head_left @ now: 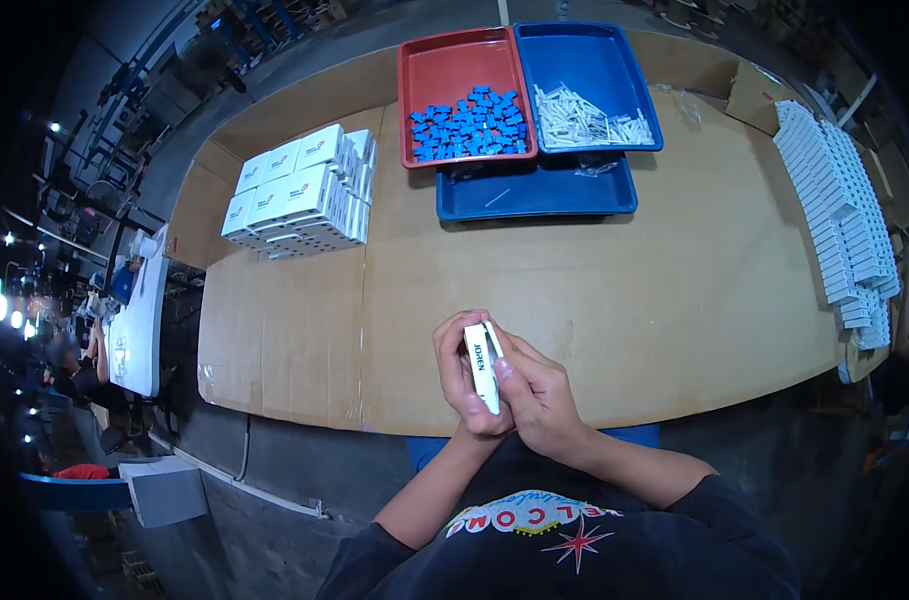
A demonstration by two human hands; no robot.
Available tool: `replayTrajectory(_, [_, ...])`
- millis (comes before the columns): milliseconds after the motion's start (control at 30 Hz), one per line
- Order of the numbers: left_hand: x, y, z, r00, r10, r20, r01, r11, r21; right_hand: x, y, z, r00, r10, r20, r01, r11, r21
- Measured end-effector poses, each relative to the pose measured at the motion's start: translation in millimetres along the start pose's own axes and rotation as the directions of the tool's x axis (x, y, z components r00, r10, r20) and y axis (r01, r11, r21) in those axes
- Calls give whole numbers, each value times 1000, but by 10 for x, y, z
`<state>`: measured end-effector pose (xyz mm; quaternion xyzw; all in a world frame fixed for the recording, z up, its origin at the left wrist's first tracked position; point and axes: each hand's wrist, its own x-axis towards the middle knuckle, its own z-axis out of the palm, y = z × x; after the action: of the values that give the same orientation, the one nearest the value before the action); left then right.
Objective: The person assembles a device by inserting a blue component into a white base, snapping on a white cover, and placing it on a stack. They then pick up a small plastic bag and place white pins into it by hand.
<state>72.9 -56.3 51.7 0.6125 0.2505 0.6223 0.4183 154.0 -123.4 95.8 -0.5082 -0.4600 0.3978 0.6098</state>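
Note:
A small white box (480,362) with dark lettering on its narrow side is held upright between my two hands, close to the table's front edge. My left hand (457,375) wraps round its left side, fingers curled over the top and thumb near the bottom. On the other side my right hand (540,390) is closed against the box, its thumb on the right edge near a dark gap. What lies inside the box is hidden.
Cardboard covers the table (454,300). Toward the back stand a red tray (459,65) of blue pieces, a blue tray (579,60) of white pieces and a lower blue tray (534,197). White boxes (294,190) are stacked left, white blocks (834,210) right. A person (84,370) sits far left.

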Motion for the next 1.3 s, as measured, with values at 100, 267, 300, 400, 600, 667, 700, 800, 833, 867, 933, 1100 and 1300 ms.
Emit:
replayTrajectory(100, [-27,-35,-51,1000,-18,22,19,999,-37,-13,-38,10,1000,-2,0,2,1000,-11])
replayTrajectory(267, [-48,-105,-20,994,30,106,-45,989,139,48,-49,-117,996,78,49,-79,996,32])
replayTrajectory(300, [-35,-121,-24,985,64,162,-96,975,201,69,-37,-204,991,109,74,-113,992,54])
replayTrajectory(400, [-58,-75,-45,972,-138,189,106,980,170,93,-77,-429,960,232,157,-249,964,94])
replayTrajectory(600, [83,215,100,604,-740,295,791,514,-331,67,-8,-572,929,-309,204,365,669,-648])
replayTrajectory(667, [99,378,157,451,-820,352,882,349,-317,81,22,-657,888,-336,315,460,632,-624])
replayTrajectory(700, [116,438,162,393,-851,350,906,291,-308,103,-8,-697,870,-339,359,493,632,-598])
replayTrajectory(800, [146,483,140,320,-852,415,929,197,-312,165,77,-800,826,-386,412,562,620,-547])
replayTrajectory(833, [136,482,153,322,-853,411,927,195,-321,180,104,-818,815,-404,415,578,614,-537])
replayTrajectory(867, [115,478,176,325,-854,406,924,194,-331,187,101,-819,813,-418,405,582,612,-535])
replayTrajectory(933, [73,461,190,324,-856,402,917,179,-356,189,72,-792,811,-442,383,585,615,-529])
replayTrajectory(1100, [7,449,225,336,-842,421,913,182,-365,145,232,-826,791,-504,347,612,656,-442])
replayTrajectory(1300, [-48,480,276,324,-839,436,929,196,-314,32,309,-860,773,-565,289,632,643,-433])
